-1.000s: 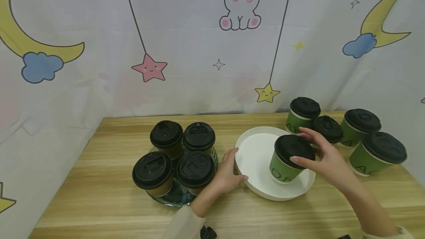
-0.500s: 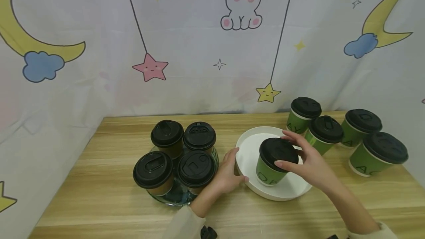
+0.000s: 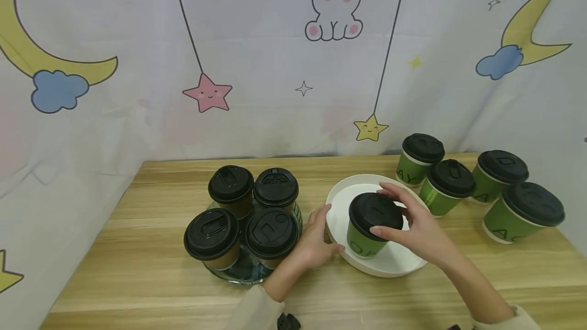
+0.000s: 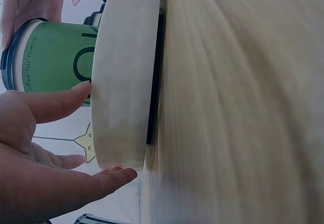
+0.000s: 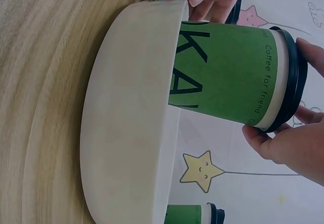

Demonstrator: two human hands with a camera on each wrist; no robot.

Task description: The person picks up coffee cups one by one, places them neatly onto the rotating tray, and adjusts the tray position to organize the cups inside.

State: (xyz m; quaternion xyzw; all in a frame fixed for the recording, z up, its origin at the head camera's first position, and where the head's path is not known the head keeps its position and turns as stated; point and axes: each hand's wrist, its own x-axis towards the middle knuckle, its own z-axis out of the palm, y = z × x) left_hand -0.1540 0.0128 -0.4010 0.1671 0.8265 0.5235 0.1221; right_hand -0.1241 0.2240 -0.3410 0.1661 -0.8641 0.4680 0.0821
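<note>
- Right hand [image 3: 415, 228] curled over black lid [image 3: 376, 209] of green cup [image 3: 364, 241], fingertips pinching lid rim from above; top grip likely chosen to leave the paper wall unsqueezed.
- Green cup stood inside white tray [image 3: 394, 264], left-of-centre, base on tray floor or very near it; contact not certain from right wrist view [image 5: 223, 77].
- Cup close to upright, long axis vertical, lid up, printed letters facing the person.
- Left hand [image 3: 316, 241] pressed against tray's left rim, thumb and fingers relaxed and mostly straight against the wall [image 4: 121, 82], grasping nothing; probably bracing tray against sliding.
- Tray flat on wooden table [image 3: 151, 269], rim raised all round.
- Four brown cups [image 3: 245, 218] with black lids grouped on glass plate [image 3: 238, 274] just left of left hand, upright.
- Four more green cups [image 3: 477, 182] with black lids well right of tray, on table, untouched, near curtain backdrop [image 3: 275, 55].
</note>
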